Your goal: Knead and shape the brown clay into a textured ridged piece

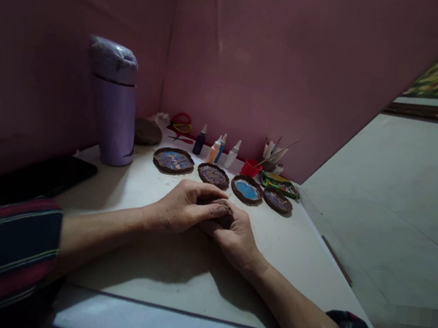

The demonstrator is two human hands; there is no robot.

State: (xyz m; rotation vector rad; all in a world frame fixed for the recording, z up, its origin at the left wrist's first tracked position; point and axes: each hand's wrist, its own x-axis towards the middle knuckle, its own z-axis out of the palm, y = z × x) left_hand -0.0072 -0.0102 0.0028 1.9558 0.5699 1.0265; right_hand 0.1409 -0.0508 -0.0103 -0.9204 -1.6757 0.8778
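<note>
Remotely, I find the brown clay-like lump at twelve o'clock from the wearer, gripped between left hand and right hand, both curled around it. I advise even palm pressure, clear of the blue-centred dish at one o'clock.

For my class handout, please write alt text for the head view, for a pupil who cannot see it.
A person's left hand and right hand hold a dark brown lump between them over a white table. Beyond it are four brown dishes, small bottles, a red cup and, leftward, a purple tumbler.
</note>
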